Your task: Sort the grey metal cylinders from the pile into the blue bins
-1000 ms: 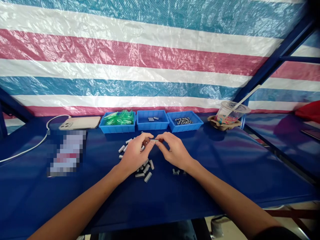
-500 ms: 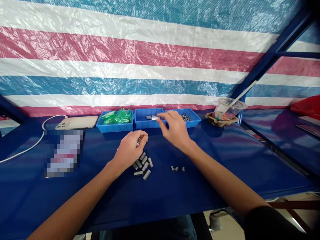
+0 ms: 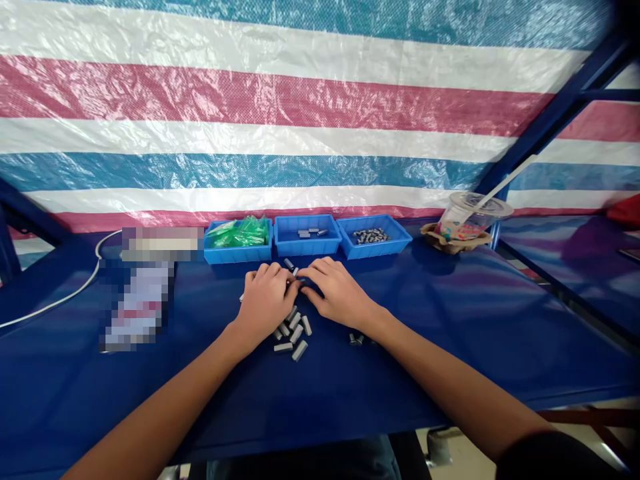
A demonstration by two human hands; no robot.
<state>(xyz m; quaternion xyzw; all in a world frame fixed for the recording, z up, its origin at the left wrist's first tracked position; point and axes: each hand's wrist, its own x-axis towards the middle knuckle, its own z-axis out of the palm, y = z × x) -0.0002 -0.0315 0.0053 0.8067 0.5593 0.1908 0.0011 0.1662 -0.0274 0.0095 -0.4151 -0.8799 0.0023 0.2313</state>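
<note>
Both hands meet over the blue table, just in front of the middle blue tray (image 3: 307,248). My left hand (image 3: 266,297) is closed, its fingertips around something mostly hidden. My right hand (image 3: 336,291) has its thumb and fingers bent near a small metal piece (image 3: 295,272) between the hands; its grip is partly hidden. Several grey metal cylinders (image 3: 299,351) lie in a loose group below my left hand. Another cylinder (image 3: 289,264) sits above the fingertips. A few similar pieces rest in the middle tray. Small screws (image 3: 356,340) lie beside my right wrist.
Green plastic packets (image 3: 240,233) fill the left blue tray (image 3: 238,255). Small metal parts (image 3: 371,236) are in the right blue tray (image 3: 377,251). A lidded cup (image 3: 463,219) with a straw stands at the right. A white cable (image 3: 75,291) and blurred-out items lie at the left.
My right hand has come from the middle tray down and beside my left hand. The metal piece it held over the tray is no longer there. The view has shifted slightly.
</note>
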